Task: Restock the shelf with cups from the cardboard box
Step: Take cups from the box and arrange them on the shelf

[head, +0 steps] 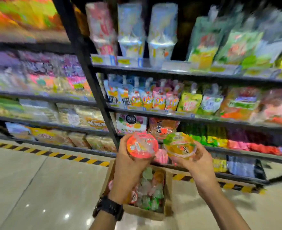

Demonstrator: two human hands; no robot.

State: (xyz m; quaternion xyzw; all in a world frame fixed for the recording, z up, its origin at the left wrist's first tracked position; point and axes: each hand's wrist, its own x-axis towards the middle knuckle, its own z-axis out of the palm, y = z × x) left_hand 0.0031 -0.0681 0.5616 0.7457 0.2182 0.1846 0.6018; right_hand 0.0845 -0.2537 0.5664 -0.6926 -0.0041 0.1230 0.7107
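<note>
Motion blur smears most of the shelf (170,73). The packets (241,105) on it show only as patches of colour, and neither their print nor the price tags (97,59) along the rails can be read. The shelf runs off the left, right and top edges. The left hand (128,165) covers the near side and bottom of the red cup (142,145), and the right hand (198,165) covers the underside of the orange cup (180,146). The lid print on both is too soft to read. The left hand and wrist hide the left part of the cardboard box (169,188), and the cups inside (151,191) blur together, uncountable. Both forearms are cut off by the bottom edge.
</note>
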